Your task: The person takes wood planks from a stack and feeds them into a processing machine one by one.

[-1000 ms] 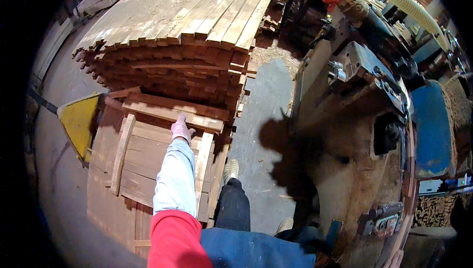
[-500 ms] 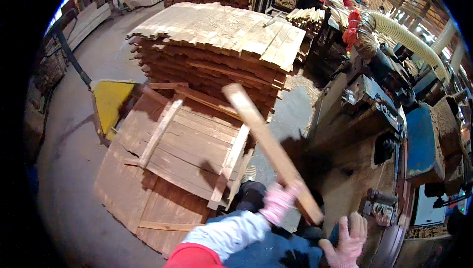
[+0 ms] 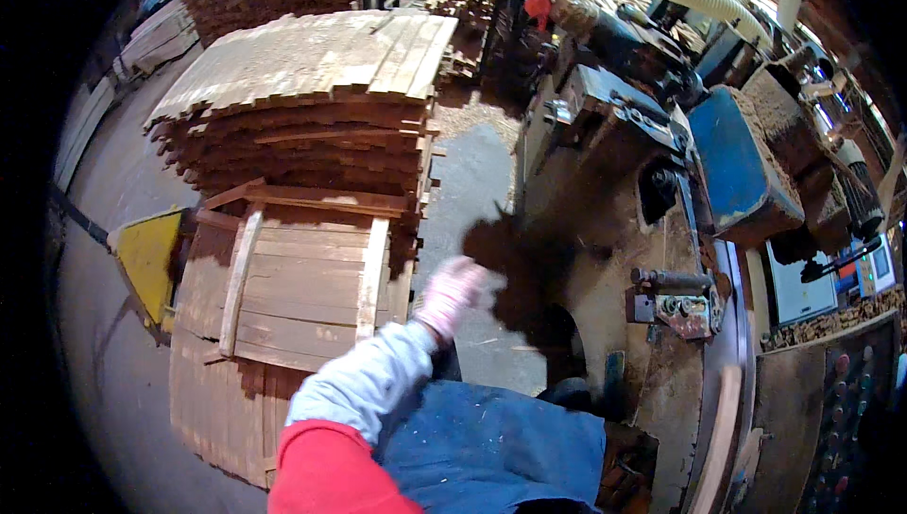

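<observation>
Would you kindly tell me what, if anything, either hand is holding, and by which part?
The gloved left hand holds nothing visible. The right hand cannot be clearly made out, so any hold there cannot be told.

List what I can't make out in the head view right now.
All in the head view:
- Left hand: fingers smeared by blur, so their grip is unclear.
- Wood strip: near end cut off by the lower edge.
- Legs: mostly hidden by the apron.
- Screen: too small to read.
</observation>
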`<state>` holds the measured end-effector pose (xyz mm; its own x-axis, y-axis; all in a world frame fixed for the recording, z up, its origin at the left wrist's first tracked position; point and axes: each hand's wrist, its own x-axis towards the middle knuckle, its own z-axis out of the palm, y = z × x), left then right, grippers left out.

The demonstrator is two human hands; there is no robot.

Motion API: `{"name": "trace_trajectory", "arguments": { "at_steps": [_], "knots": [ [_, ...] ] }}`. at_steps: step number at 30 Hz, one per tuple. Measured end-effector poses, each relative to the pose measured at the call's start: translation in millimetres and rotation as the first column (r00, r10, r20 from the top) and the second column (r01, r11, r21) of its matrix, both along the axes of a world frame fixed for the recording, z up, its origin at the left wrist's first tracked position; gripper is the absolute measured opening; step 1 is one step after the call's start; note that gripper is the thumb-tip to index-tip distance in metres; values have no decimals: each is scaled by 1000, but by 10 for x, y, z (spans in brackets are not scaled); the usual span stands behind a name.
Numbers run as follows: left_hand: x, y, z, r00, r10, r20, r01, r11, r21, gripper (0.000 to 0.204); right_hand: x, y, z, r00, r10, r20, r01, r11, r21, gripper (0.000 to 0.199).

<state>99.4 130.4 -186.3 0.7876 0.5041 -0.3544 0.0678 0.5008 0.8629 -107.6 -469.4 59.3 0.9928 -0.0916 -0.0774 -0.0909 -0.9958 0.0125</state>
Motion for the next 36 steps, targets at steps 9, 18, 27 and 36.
{"name": "trace_trajectory", "arguments": {
  "at_steps": [9,18,27,36],
  "knots": [
    [-19,2246,-1161,835,375,-403,-449,888,-104,54,1024,463,-46,775,-617,138,414,660,627,65],
    [395,3251,-2203,667,704,-244,-742,657,-130,75,3378,506,-611,664,-299,686,-244,780,576,64],
    [-420,2976,-1626,737,661,-141,-675,711,-197,57,2064,667,-548,812,82,578,-181,977,116,60],
    [-1076,1203,-738,906,409,-109,-418,905,-73,41,210,-273,-241,888,316,333,-306,948,-83,48]
  ]
}}
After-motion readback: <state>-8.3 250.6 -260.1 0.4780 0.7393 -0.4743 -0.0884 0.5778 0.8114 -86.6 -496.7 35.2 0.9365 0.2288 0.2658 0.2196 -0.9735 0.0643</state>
